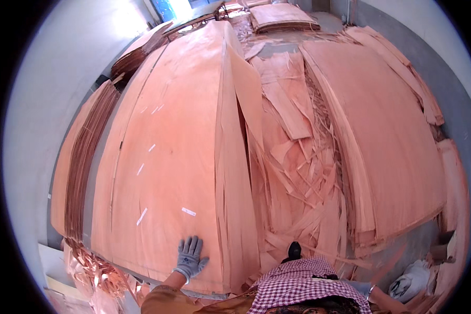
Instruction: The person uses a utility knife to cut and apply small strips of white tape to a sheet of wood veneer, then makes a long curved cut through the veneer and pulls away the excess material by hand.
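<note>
The left hand (190,259) lies flat, grip released, on the near end of the wood sheet (167,141), left of the scraps (319,196). The right hand (359,287) is beside the checked apron (298,285); its grip I cannot tell.

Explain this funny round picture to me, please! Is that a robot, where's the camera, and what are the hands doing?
There's no robot here: it's a person. The camera sits on their head and looks down through a very wide, round lens, so straight edges look bent. At the bottom you see their purple-and-white checked cloth garment.

Their left hand in a grey fabric glove lies flat on a broad, orange-pink, thin wooden sheet, with nothing gripped. Short white strips dot that sheet. Their right hand in a grey glove is near the garment, partly hidden, so I can't tell whether it holds anything.

Beside the sheet lie torn, pinkish wooden scraps, then another broad, pinkish stack of sheets.
</note>
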